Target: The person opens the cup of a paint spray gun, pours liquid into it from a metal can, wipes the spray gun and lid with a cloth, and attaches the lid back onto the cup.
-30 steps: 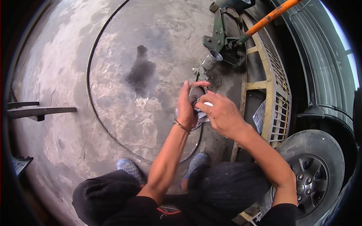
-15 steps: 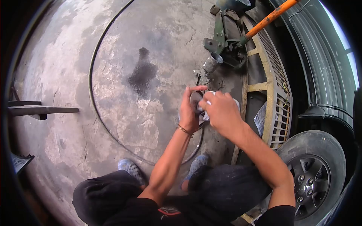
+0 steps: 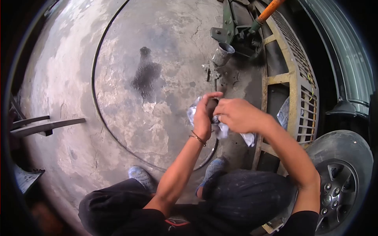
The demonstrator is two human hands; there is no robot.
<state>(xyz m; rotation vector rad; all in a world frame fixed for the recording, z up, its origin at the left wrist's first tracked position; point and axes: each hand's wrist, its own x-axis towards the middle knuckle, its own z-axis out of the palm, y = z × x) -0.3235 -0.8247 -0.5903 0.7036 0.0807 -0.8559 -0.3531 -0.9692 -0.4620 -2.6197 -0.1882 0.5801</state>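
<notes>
My left hand is wrapped round a dark, round, cup-like part, mostly hidden by my fingers. The fingers of my right hand are bunched on a whitish rag at the side of that part. One end of the rag hangs below my right hand, and more pale cloth shows behind my left fingers. Both hands meet above the concrete floor, in front of my knees. A grey metal cup stands on the floor beyond them.
A black hose curves across the stained floor. To the right lies a yellowish slatted frame, with a green jack and its orange handle near it. A vehicle wheel is close by my right elbow. Dark metal legs jut in from the left.
My right hand has shifted slightly right and down, with the rag hanging lower. The cup-like part has turned so less of its round face shows. The view has moved a little.
</notes>
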